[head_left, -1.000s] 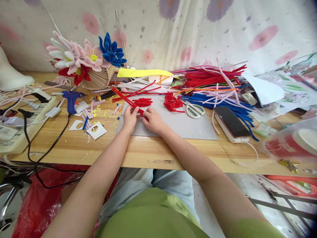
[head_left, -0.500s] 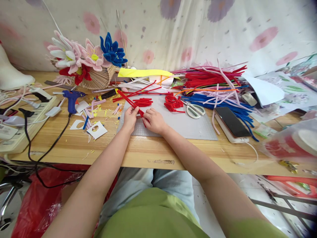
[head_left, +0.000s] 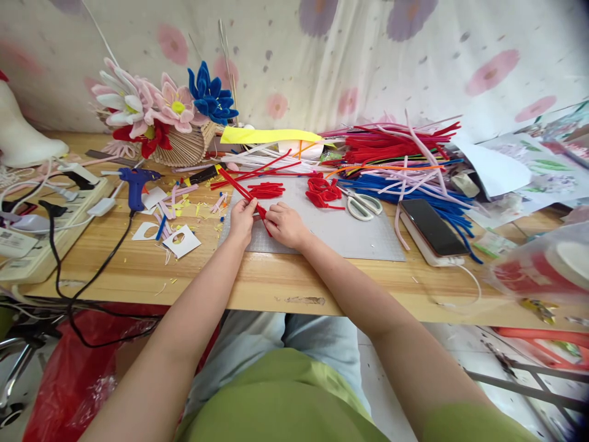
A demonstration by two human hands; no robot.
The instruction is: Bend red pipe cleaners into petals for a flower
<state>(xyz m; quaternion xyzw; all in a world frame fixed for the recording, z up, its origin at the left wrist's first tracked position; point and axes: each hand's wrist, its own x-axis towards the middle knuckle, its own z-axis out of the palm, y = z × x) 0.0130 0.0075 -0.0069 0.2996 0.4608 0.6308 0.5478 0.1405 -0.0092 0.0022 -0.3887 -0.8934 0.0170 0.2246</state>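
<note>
Red pipe cleaners [head_left: 236, 184] run slantwise between my hands above the grey cutting mat [head_left: 350, 236]. My left hand [head_left: 242, 220] is closed around their middle. The fingers of my right hand [head_left: 285, 224] pinch the lower end, close beside the left. Just beyond my hands lies a small pile of short red pipe cleaner pieces [head_left: 265, 190]. Bent red petal-like pieces [head_left: 323, 191] sit to its right. White-handled scissors [head_left: 362, 205] rest at the mat's right side, next to those pieces.
A blue glue gun [head_left: 137, 186] and a power strip [head_left: 55, 233] with cables stand left. Fuzzy flowers [head_left: 172, 104] are behind. Bundled pipe cleaners [head_left: 396, 144] lie at the back right, near a phone [head_left: 432, 227] on a white block. A plastic-wrapped cup [head_left: 543, 264] is far right.
My hands keep their hold on the red pipe cleaners with hardly any movement. The whole view has shifted very slightly.
</note>
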